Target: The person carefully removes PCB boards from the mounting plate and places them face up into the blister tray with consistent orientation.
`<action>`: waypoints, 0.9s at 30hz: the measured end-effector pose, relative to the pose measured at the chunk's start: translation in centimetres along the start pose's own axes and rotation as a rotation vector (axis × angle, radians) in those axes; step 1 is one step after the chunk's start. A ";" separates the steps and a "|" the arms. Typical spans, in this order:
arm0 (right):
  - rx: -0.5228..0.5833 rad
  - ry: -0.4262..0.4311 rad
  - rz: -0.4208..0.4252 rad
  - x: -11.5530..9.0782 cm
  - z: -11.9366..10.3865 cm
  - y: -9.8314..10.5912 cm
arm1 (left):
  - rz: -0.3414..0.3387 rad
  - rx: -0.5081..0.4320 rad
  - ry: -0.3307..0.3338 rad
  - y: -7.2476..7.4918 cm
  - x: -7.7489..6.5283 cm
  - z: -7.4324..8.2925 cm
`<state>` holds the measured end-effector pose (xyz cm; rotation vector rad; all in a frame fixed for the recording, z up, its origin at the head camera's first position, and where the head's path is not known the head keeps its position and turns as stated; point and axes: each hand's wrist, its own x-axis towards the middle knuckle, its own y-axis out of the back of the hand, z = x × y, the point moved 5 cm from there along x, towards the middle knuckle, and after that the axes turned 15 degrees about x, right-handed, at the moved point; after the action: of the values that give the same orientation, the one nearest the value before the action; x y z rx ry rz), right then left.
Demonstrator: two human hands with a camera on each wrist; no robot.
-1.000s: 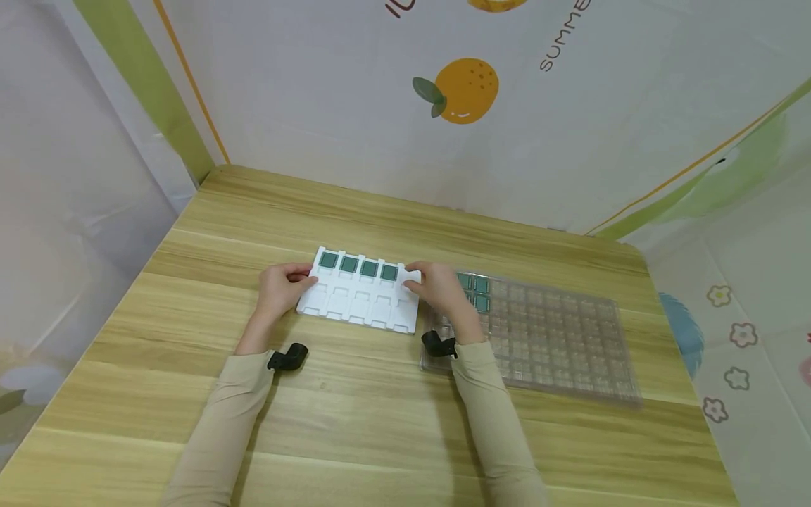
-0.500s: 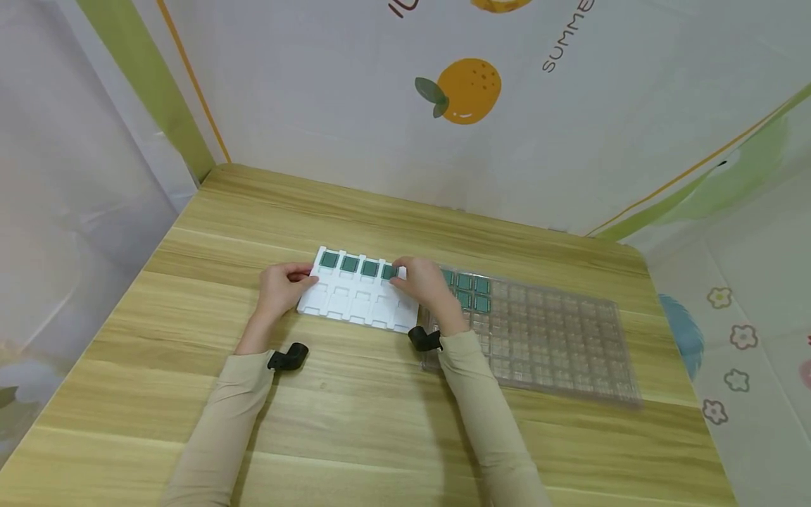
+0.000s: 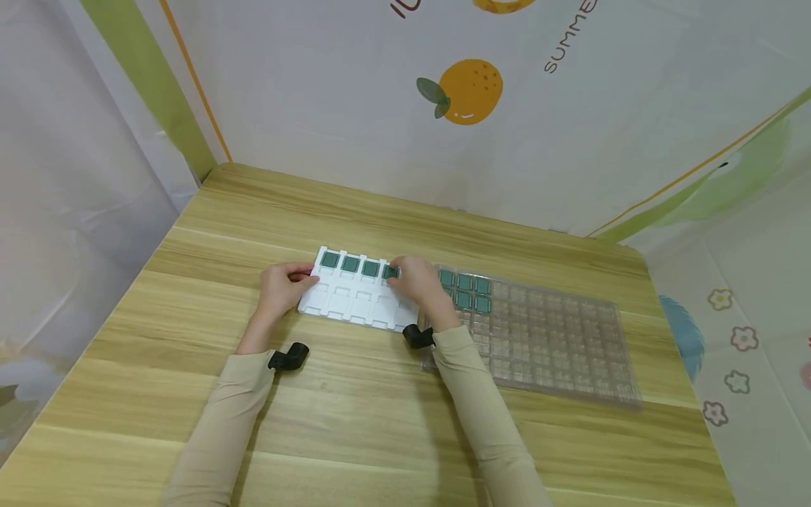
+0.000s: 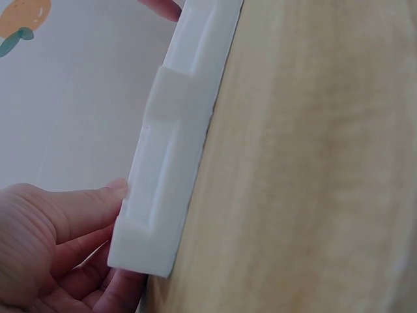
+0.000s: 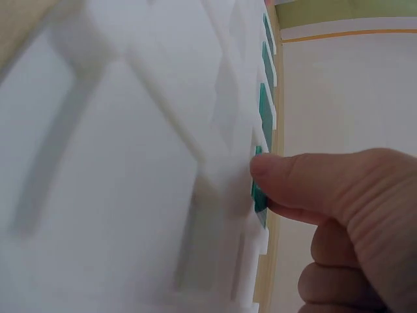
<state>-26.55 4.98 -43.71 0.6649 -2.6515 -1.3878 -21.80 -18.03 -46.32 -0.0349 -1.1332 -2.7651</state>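
Note:
A white plastic tray (image 3: 361,304) with moulded pockets is gripped at its left edge by my left hand (image 3: 279,287), thumb on top and fingers beneath. Small green square chips (image 3: 350,264) sit in its far row. My right hand (image 3: 419,283) is over the tray's right end. Its thumb and forefinger pinch the rightmost green chip (image 5: 259,199) at its pocket, partly hiding it. From the left wrist, the tray's side wall (image 4: 156,189) shows beside my thumb.
To the right lies a clear plastic tray (image 3: 551,345) with many small pockets; several green chips (image 3: 464,283) fill its far-left corner. My right forearm passes over its left edge. A printed curtain (image 3: 355,105) hangs behind the wooden table (image 3: 329,422).
My right hand has moved left from the white tray's right edge onto the rightmost chip, uncovering more chips in the clear tray. The left hand stays in place.

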 end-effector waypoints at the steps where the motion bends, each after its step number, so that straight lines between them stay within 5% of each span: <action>1: -0.001 -0.005 0.003 0.0 0.0 0.0 | 0.000 0.000 -0.001 0.0 0.0 0.0; 27: 0.034 -0.031 0.016 0.1 0.5 0.3 | 0.003 0.002 -0.003 -0.1 0.1 0.0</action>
<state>-26.82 5.44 -43.76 0.6289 -2.7040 -1.3622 -21.92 -17.99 -46.40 -0.0401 -1.1355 -2.7625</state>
